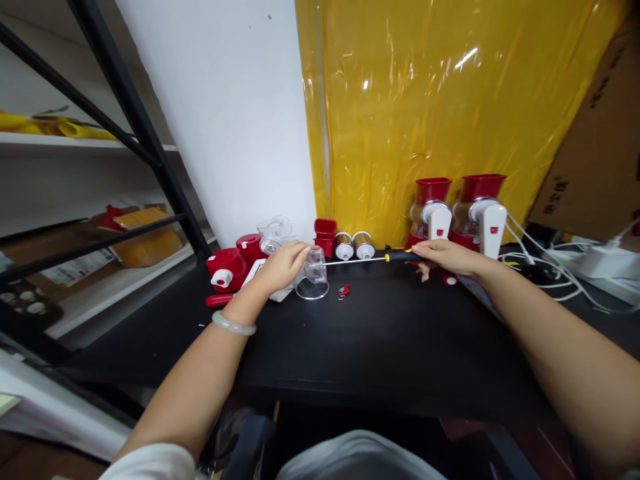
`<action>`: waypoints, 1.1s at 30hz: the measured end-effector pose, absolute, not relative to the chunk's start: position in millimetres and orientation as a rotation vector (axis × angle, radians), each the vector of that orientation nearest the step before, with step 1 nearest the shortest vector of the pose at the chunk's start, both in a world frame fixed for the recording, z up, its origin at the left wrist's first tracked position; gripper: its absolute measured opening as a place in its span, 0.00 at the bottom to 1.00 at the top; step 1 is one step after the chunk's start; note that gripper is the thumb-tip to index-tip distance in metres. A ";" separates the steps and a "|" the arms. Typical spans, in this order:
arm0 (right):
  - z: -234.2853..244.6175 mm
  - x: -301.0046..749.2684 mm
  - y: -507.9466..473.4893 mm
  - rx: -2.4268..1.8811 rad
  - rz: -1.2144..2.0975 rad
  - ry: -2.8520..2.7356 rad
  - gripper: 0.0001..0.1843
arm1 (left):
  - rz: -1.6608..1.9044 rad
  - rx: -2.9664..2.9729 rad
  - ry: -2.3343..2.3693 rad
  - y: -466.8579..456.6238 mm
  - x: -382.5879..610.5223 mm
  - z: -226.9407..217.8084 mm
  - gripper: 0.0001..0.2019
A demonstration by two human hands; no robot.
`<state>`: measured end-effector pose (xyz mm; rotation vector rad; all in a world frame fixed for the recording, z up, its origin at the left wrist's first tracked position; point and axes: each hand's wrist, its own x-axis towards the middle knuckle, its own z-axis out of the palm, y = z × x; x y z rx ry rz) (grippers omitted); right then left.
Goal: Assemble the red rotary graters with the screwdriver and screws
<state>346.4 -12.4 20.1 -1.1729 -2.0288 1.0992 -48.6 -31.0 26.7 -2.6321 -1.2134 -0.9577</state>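
Surface: flat black tabletop (380, 347), before glossy yellow plastic sheeting (400, 100).
Right hand (447, 257): closed around a black-and-yellow, metal-shafted screwdriver (399, 256).
Left hand (284, 268): clamped on a clear plastic, round-rimmed housing (313, 285) at the tabletop.
Screwdriver axis: nearly level, crosswise, tip leftward at the housing; seating unclear.
Progress: apparently midway; housing seemingly unfinished, small red piece (345, 290) loose nearby.
Beyond: two red-and-white machines (480, 217), seemingly assembled.

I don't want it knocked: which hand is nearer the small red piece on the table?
Left. The left hand lies left of the red piece; the right hand, on the screwdriver, is farther off to its right.
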 end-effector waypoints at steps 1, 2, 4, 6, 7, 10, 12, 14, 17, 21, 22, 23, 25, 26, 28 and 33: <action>19.6 346.0 -12.2 -1.183 1.085 -2.033 0.30 | -0.957 -2.631 -1.212 -31.0 -48.6 26.8 0.20; 19.4 345.7 -12.3 -1.188 1.071 -2.032 0.30 | -0.956 -2.629 -1.210 -31.2 -48.6 26.9 0.20; 20.0 344.8 -13.6 -1.198 1.053 -2.007 0.29 | -0.957 -2.626 -1.212 -31.7 -48.4 27.3 0.20; 21.8 343.8 -16.3 -1.221 1.048 -1.970 0.27 | -0.961 -2.624 -1.214 -32.2 -48.0 27.7 0.20; 23.1 343.4 -18.0 -1.229 1.048 -1.959 0.27 | -0.963 -2.625 -1.214 -32.5 -47.9 27.8 0.20; 27.4 342.3 -23.7 -1.232 1.048 -1.928 0.30 | -0.965 -2.631 -1.205 -32.7 -47.6 28.1 0.20; 29.5 341.8 -27.2 -1.228 1.063 -1.892 0.32 | -0.962 -2.632 -1.206 -32.4 -47.5 28.0 0.20; 30.3 341.6 -29.1 -1.230 1.089 -1.864 0.33 | -0.960 -2.630 -1.209 -32.1 -47.5 27.7 0.20; 28.0 342.4 -27.4 -1.226 1.100 -1.840 0.33 | -0.956 -2.628 -1.217 -31.9 -47.6 27.3 0.20; 21.4 346.6 -18.0 -1.153 1.119 -1.838 0.28 | -0.952 -2.626 -1.221 -32.0 -47.9 27.2 0.21; 20.4 347.7 -15.6 -1.135 1.127 -1.852 0.27 | -0.951 -2.626 -1.220 -32.1 -47.9 27.2 0.21; 19.8 348.6 -13.7 -1.128 1.133 -1.866 0.26 | -0.949 -2.625 -1.219 -32.1 -47.9 27.1 0.21; 20.4 349.4 -11.6 -1.163 1.145 -1.887 0.25 | -0.950 -2.623 -1.216 -32.3 -47.6 27.0 0.21; 21.3 349.3 -11.6 -1.197 1.153 -1.894 0.26 | -0.952 -2.623 -1.215 -32.4 -47.4 26.9 0.21; 23.6 348.8 -12.9 -1.258 1.169 -1.914 0.27 | -0.954 -2.626 -1.210 -32.6 -46.7 26.8 0.21; 28.4 353.3 -19.9 -1.230 1.122 -1.978 0.29 | -0.960 -2.625 -1.206 -33.0 -44.9 26.9 0.20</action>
